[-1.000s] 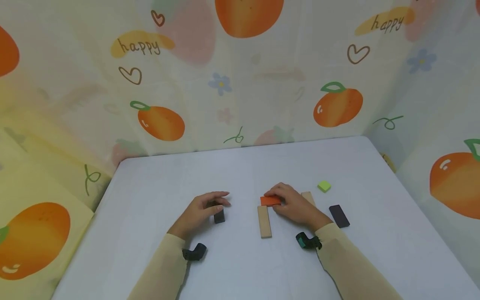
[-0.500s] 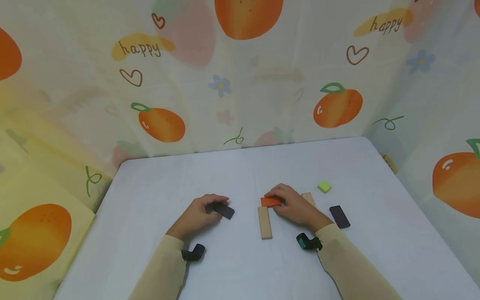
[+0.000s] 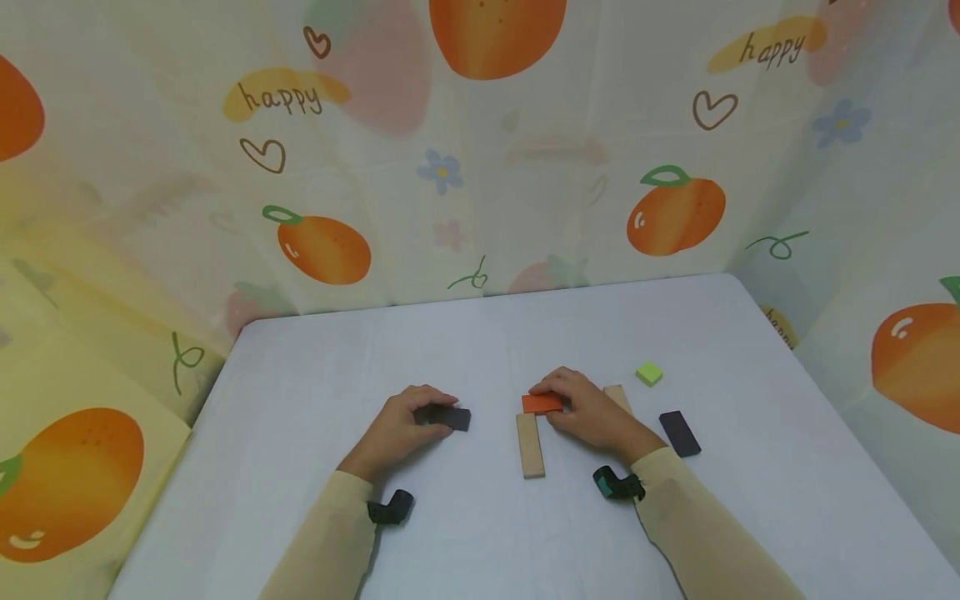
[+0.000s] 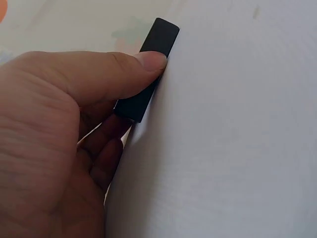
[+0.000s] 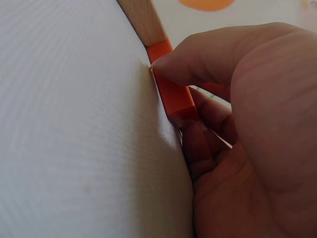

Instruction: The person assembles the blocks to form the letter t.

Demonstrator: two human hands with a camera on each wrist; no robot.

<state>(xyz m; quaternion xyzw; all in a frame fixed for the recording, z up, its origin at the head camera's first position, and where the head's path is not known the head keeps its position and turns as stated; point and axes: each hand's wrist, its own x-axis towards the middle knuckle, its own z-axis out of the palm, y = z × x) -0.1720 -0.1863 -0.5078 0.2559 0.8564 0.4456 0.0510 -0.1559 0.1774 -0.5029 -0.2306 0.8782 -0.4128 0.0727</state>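
Observation:
Between thumb and fingers, my left hand (image 3: 401, 425) pinches a black rectangular block (image 3: 453, 418), which points right in the head view. In the left wrist view the thumb lies across the black block (image 4: 161, 37), close over the white tabletop. My right hand (image 3: 596, 412) pinches an orange block (image 3: 540, 404) by its right part. This orange block sits at the far end of a plain wooden block (image 3: 530, 450). In the right wrist view, the orange block (image 5: 173, 96) meets the end of the wooden block (image 5: 143, 22).
Another wooden block (image 3: 618, 397) is partly hidden behind my right hand. Right of it lie a small yellow-green block (image 3: 648, 372) and a second black block (image 3: 679, 433) on the white table (image 3: 450, 533). A fruit-print cloth (image 3: 525, 208) hangs behind the table.
My left hand has turned the black block from standing toward me to lying sideways, its free end pointing right. The right hand and orange block have stayed in place.

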